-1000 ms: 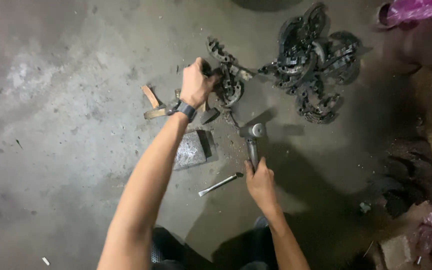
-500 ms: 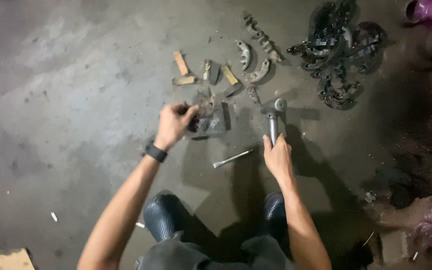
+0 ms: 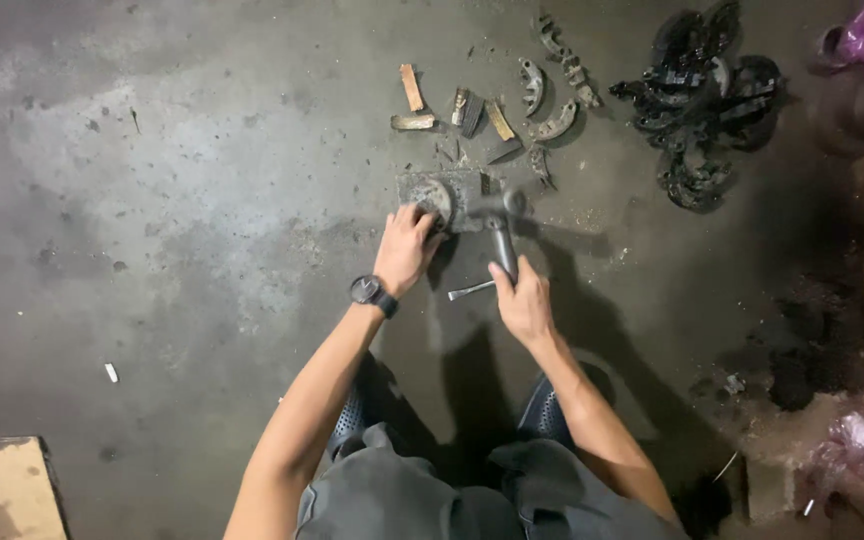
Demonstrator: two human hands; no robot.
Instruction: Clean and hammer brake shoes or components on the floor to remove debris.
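The right hand [image 3: 524, 305] is wrapped tight around the handle of a hammer [image 3: 500, 232], whose head sits over a small metal block [image 3: 452, 195] on the concrete floor [image 3: 152, 200]. The left hand [image 3: 407, 248] presses a curved brake shoe [image 3: 432, 197] down on that block, fingers closed on it. A thin metal tool [image 3: 470, 291] lies on the floor between the two hands. Past the block lie worn lining strips [image 3: 411, 88] and loose shoes [image 3: 555, 124]. A dark pile of brake shoes [image 3: 697, 95] sits near the floor's far right corner.
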